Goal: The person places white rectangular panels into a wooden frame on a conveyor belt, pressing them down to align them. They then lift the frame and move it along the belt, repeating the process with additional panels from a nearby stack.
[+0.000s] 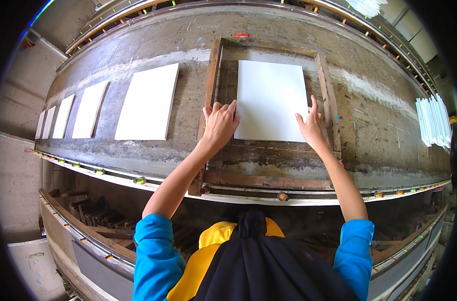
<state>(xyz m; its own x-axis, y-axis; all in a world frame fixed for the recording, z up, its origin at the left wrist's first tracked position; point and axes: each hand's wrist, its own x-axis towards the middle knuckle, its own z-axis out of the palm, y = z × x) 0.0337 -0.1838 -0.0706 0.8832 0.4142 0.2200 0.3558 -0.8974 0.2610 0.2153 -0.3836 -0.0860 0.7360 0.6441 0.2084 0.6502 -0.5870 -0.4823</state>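
Note:
A white rectangular panel (271, 100), probably a sheet or a thin stack, lies flat on the long worn table (384, 130) inside a brown wooden frame (268, 180). At the panel's left edge is my left hand (220, 123), its fingers partly bent but apart. Its outer fingers reach over the frame's left rail. My right hand (311, 125) is at the panel's right edge, with the index finger stretched out and the thumb spread towards the panel. Neither hand visibly grips anything; exact fingertip contact is hard to make out.
To the left, several similar white panels (147, 103) lie in a row. Near the far right end stands a bunch of thin white pieces (433, 120). A small red item (242, 35) rests beyond the frame. A rail with pegs (283, 196) borders the table's near edge.

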